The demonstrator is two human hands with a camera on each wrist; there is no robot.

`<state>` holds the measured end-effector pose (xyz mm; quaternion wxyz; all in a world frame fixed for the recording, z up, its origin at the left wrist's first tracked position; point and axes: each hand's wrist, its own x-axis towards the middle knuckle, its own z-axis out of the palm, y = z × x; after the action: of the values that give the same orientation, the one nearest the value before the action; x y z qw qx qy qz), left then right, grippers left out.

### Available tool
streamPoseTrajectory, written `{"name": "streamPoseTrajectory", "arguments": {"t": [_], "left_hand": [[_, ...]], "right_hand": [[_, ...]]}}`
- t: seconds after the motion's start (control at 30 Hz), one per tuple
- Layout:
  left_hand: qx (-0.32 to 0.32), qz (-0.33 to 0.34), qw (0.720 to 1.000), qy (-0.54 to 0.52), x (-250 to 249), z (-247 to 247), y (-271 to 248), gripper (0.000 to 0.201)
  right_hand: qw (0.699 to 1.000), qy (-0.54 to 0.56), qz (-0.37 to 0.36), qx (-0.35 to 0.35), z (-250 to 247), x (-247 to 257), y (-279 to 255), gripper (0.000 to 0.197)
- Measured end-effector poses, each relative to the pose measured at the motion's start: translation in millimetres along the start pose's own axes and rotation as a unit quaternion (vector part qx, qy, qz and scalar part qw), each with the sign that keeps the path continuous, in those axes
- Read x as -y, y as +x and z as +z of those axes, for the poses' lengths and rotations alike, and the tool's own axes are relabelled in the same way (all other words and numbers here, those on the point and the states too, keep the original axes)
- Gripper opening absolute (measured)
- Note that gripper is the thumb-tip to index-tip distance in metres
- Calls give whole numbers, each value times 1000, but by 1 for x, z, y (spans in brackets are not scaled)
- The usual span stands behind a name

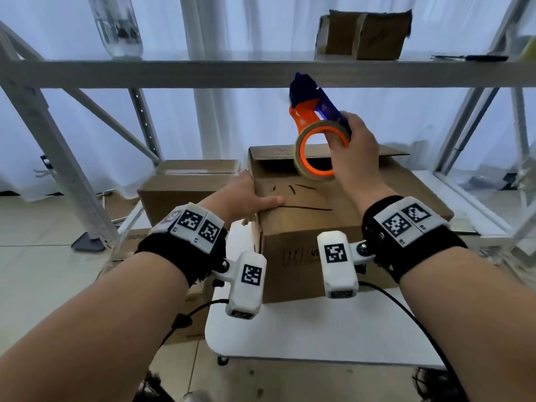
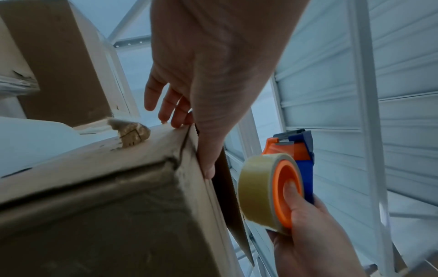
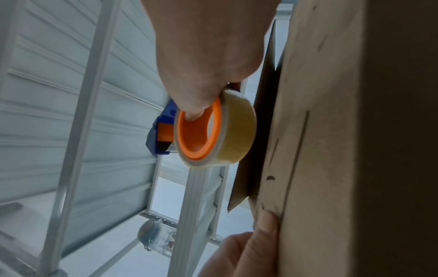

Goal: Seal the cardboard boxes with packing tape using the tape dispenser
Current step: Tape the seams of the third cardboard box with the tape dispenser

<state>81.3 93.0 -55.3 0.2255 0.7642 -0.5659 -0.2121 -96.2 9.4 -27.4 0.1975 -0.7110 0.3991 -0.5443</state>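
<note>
Clear plastic bottle [image 1: 116,27] and black-handled scissors [image 1: 475,57] — well apart on metal shelf [image 1: 203,74].

- In front of you a low white table [image 1: 290,338] carries the big cardboard box [image 1: 333,227], its far flap still raised.
- Left of it, the second cardboard box [image 1: 185,184] stands lower down; you cannot tell from here what it rests on.
- Your grey metal shelf [image 1: 203,74] above holds a clear bottle [image 1: 116,27] at the left, a small open carton [image 1: 362,36] to the right, and a dark, thin tool [image 1: 470,58] at the far right.
- Tiled floor [image 1: 43,274] lies beneath everything.
</note>
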Motion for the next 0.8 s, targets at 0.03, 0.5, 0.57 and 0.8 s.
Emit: {"name": "streamPoseTrajectory", "arguments": {"t": [0.03, 0.5, 0.57, 0.8], "left_hand": [[5, 8, 1000, 4, -2, -1, -2, 73], [-9, 110, 992, -56, 8, 5, 45, 86], [12, 111, 989, -96, 12, 7, 47, 77], [34, 145, 989, 16, 22, 7, 42, 91]], "right_hand": [[1000, 3, -4, -12, -1, 1, 2, 35], [983, 90, 157, -11, -6, -50, -10, 16], [988, 68, 138, -10, -5, -48, -10, 23], [992, 45, 115, 9, 3, -37, -2, 32]]}}
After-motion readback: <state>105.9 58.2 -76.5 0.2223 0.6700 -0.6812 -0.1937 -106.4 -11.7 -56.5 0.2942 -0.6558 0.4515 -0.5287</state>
